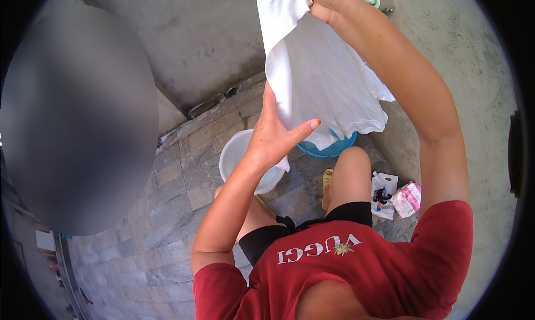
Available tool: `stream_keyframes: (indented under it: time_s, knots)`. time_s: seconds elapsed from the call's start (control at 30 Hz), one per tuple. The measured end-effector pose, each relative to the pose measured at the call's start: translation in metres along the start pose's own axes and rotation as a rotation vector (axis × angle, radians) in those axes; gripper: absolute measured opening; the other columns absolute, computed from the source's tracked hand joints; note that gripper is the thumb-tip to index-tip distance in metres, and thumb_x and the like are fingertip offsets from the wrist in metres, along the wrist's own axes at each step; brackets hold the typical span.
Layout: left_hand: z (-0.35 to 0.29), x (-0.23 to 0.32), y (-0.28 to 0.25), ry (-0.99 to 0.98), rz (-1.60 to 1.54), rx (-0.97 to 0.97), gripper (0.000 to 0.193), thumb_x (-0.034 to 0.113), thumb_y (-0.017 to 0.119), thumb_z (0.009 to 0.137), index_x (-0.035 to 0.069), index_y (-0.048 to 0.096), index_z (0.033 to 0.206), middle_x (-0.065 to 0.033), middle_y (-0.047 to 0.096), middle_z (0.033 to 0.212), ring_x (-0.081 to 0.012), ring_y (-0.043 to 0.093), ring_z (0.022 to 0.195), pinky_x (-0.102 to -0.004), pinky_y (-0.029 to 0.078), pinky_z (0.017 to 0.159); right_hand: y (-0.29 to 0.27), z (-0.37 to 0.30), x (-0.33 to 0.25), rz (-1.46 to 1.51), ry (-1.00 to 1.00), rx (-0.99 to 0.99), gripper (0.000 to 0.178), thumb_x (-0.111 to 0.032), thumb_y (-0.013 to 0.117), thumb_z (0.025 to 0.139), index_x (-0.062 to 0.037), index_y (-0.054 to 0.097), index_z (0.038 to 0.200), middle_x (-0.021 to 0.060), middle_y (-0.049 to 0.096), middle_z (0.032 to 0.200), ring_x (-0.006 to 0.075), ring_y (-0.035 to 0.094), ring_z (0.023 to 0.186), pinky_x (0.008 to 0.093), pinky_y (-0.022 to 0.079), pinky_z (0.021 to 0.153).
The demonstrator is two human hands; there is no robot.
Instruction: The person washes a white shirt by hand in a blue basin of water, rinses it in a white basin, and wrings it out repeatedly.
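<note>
The right hand (326, 3), up at the top edge of the view, is closed on the gathered upper part of a white cloth (329, 77); some of its fingers are cut off by the frame. The left hand (274, 135) sits lower, along the cloth's left edge, with its thumb spread wide – it does not look clamped on the fabric, though the cloth hides some of its fingers.

The cloth hangs between the 2 hands, lifted and partly unfolded, its creased lower hem loose above a blue basin (321, 151). I judge the step in hand to be holding it up and opening it out. The next move seems to call for the left thumb to close on the edge, so that 2 grips share the load and the folded-over side can be drawn flat – with the hem kept high.

Farther out, a white basin (229, 159) stands on the tiled floor (161, 208), partly behind the left forearm. By the right knee lie a white bag (389, 182) and a pink-and-white package (408, 199).
</note>
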State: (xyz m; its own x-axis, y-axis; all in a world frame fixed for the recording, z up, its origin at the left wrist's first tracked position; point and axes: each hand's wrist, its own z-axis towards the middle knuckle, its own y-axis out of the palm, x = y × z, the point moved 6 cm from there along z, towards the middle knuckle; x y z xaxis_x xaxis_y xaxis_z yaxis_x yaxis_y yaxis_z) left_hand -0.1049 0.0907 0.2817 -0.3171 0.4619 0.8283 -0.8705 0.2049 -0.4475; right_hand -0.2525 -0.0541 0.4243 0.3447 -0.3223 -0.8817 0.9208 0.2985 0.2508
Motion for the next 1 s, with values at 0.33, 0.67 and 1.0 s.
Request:
stream_keyframes:
  time_s: [0.33, 0.67, 1.0]
  knots:
    - [0.066, -0.026, -0.183, -0.091, 0.252, 0.442, 0.024, 0.020, 0.058, 0.087, 0.002, 0.065, 0.102, -0.0045, 0.063, 0.081, -0.0111, 0.055, 0.074, -0.0270, 0.045, 0.069, -0.097, -0.035, -0.085, -0.615, -0.326, 0.497, 0.021, -0.009, 0.055, 0.083, -0.0010, 0.056, 0.103, 0.0078, 0.059, 0.070, 0.0181, 0.057, 0.054, 0.0320, 0.046, 0.045]
    - [0.088, 0.049, -0.275, -0.112, 0.527, 0.321, 0.036, 0.037, 0.059, 0.088, 0.010, 0.062, 0.112, -0.0025, 0.062, 0.088, -0.0139, 0.056, 0.083, -0.0294, 0.044, 0.079, -0.153, -0.046, -0.119, -0.598, -0.064, 0.502, 0.004, -0.011, 0.060, 0.082, -0.0097, 0.064, 0.082, -0.0030, 0.054, 0.058, 0.0022, 0.043, 0.044, 0.0183, 0.027, 0.032]
    - [0.105, 0.073, -0.298, -0.044, 0.710, 0.407, 0.031, 0.034, 0.054, 0.090, 0.012, 0.060, 0.112, -0.0012, 0.057, 0.088, -0.0150, 0.051, 0.087, -0.0290, 0.039, 0.084, -0.164, -0.028, -0.123, -0.363, -0.056, 0.450, 0.002, -0.011, 0.062, 0.083, -0.0104, 0.062, 0.081, -0.0035, 0.055, 0.059, 0.0024, 0.044, 0.044, 0.0139, 0.028, 0.030]
